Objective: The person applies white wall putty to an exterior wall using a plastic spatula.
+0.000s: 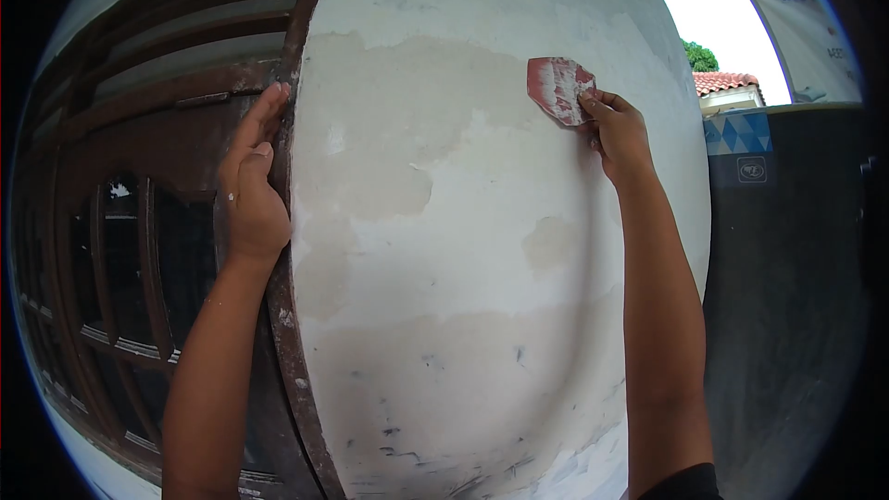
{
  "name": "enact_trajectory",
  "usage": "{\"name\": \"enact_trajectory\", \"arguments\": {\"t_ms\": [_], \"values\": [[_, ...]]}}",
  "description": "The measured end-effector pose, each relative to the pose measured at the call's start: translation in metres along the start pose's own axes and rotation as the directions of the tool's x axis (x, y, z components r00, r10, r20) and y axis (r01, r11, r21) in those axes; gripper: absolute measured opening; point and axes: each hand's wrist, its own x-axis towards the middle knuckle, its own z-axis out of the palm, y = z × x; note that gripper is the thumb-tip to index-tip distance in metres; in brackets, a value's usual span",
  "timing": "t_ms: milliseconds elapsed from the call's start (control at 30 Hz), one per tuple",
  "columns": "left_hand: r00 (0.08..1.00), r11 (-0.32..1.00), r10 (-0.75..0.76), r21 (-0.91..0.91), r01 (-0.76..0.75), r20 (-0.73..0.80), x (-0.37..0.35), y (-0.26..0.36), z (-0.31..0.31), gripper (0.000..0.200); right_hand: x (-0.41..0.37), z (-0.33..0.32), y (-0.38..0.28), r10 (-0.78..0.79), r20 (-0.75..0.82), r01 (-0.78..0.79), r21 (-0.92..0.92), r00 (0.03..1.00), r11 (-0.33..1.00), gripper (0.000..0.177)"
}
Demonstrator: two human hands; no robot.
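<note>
My right hand [619, 132] pinches a flat red putty spreader [558, 91] between thumb and fingers. The spreader has angular corners and thick white smears across its face, and is held up against the white wall [491, 185]. I cannot make out whether its far edge touches the surface. My left hand [256, 187] is open, its edge against the brown wooden door frame [289, 102], fingers stretched upward and holding nothing. A small white speck is on that hand. Beige-grey patches [380, 111] spread over the wall between my hands.
At left stands a dark wooden door [139, 222] with glass panes, its frame spotted white. Dark scuffs [398, 449] mark the lower wall. At right are a dark panel [787, 296] with a blue patterned strip, a banner [806, 42] and a tiled roof [727, 83].
</note>
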Motion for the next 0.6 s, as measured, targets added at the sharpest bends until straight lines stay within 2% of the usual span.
{"name": "enact_trajectory", "arguments": {"t_ms": [67,133,200,267,300,533,600], "values": [[1.000,1.000,0.003,0.001,-0.003,0.003,-0.001,0.001,-0.001,0.059,0.000,-0.010,0.003,0.007,-0.008,-0.007,0.020,1.000,1.000,0.031],[1.000,1.000,-0.019,-0.015,0.019,-0.009,-0.001,0.004,0.001,0.059,-0.005,-0.012,0.002,0.025,-0.003,-0.024,0.159,1.000,0.987,0.031],[1.000,1.000,-0.011,-0.019,0.011,-0.011,0.000,0.002,0.001,0.059,-0.013,-0.001,0.000,-0.046,0.101,0.023,0.219,0.994,0.976,0.032],[1.000,1.000,-0.004,-0.026,0.003,-0.014,0.000,-0.001,0.000,0.059,-0.030,0.018,-0.007,-0.100,0.178,0.074,0.146,0.979,0.987,0.033],[1.000,1.000,-0.003,-0.016,0.003,-0.008,0.000,-0.001,-0.001,0.059,-0.032,0.023,-0.008,-0.102,0.162,0.097,0.038,0.982,0.995,0.033],[1.000,1.000,-0.016,-0.027,0.015,-0.024,0.000,0.003,0.002,0.059,-0.024,-0.025,0.020,-0.003,-0.038,0.006,0.059,0.999,0.998,0.031],[1.000,1.000,-0.015,-0.017,0.014,-0.019,0.000,0.003,0.001,0.059,-0.028,-0.032,0.021,0.007,-0.038,-0.003,0.092,0.999,0.996,0.030]]}}
